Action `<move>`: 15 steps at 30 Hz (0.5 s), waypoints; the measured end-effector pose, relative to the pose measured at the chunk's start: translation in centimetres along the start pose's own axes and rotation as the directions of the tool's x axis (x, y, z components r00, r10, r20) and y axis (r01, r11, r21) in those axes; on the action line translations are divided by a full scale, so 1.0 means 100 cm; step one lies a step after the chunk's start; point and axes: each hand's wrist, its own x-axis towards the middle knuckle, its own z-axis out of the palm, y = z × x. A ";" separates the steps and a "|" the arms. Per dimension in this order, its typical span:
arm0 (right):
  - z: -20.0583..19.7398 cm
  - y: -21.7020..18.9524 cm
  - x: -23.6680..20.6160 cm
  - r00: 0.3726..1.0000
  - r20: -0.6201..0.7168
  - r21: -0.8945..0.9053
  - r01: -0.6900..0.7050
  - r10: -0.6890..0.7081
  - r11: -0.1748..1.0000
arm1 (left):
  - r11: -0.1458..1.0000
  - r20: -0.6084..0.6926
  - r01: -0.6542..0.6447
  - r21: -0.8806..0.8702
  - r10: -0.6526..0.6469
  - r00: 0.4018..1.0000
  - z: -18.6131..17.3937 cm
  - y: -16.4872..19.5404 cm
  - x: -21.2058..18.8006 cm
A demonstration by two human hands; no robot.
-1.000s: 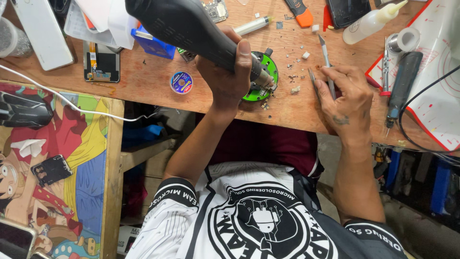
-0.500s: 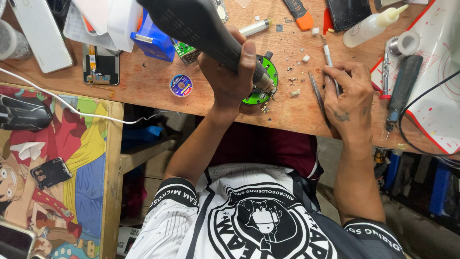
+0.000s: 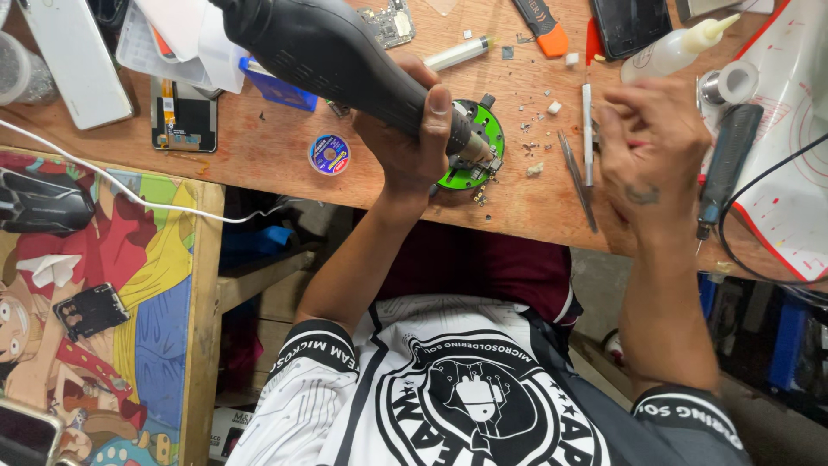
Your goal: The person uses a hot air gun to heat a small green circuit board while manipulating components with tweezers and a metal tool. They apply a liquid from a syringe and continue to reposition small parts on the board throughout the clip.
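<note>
My left hand point(image 3: 405, 147) is shut around a thick black handheld tool point(image 3: 336, 56). The tool's metal tip points down at a small circuit board clamped in a round green holder point(image 3: 483, 129) on the wooden bench point(image 3: 259, 147). My right hand point(image 3: 655, 155) hovers to the right of the holder, blurred, with its fingers bent and nothing clearly in them. Its fingertips are next to silver tweezers point(image 3: 587, 129) that lie on the bench. Dark tweezers point(image 3: 578, 181) lie just left of the hand.
A small round blue tin point(image 3: 329, 154), a phone part point(image 3: 183, 115), a circuit board point(image 3: 390, 24), an orange-tipped knife point(image 3: 542, 24), a squeeze bottle point(image 3: 677, 49), a tape roll point(image 3: 726, 85) and a dark screwdriver point(image 3: 726, 164) lie about. A white cable point(image 3: 112, 181) crosses a cartoon mat point(image 3: 95, 302).
My right hand has lifted off the tweezers and moved right, leaving both pairs on the bench. My left hand keeps the black tool aimed at the green holder.
</note>
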 end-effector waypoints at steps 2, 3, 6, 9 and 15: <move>0.010 -0.006 0.019 0.984 0.050 -0.001 0.173 -0.173 0.985 | 0.999 -0.009 0.031 -0.006 -0.031 0.999 -0.001 0.000 -0.002; 0.015 -0.008 0.031 0.964 0.073 -0.003 0.256 -0.255 0.967 | 0.999 -0.012 0.048 -0.013 -0.048 0.999 0.000 0.000 -0.003; 0.042 -0.009 0.081 0.895 0.300 0.126 0.307 -0.331 0.943 | 0.998 -0.053 0.061 0.004 -0.061 0.997 0.000 0.002 -0.006; 0.078 -0.016 0.114 0.788 0.423 0.167 0.418 -0.448 0.893 | 0.995 -0.065 0.079 -0.061 -0.083 0.994 0.002 0.002 -0.008; 0.099 -0.022 0.133 0.820 0.535 0.092 0.180 -0.201 0.979 | 0.997 -0.067 0.064 -0.043 -0.067 0.996 -0.002 0.001 -0.010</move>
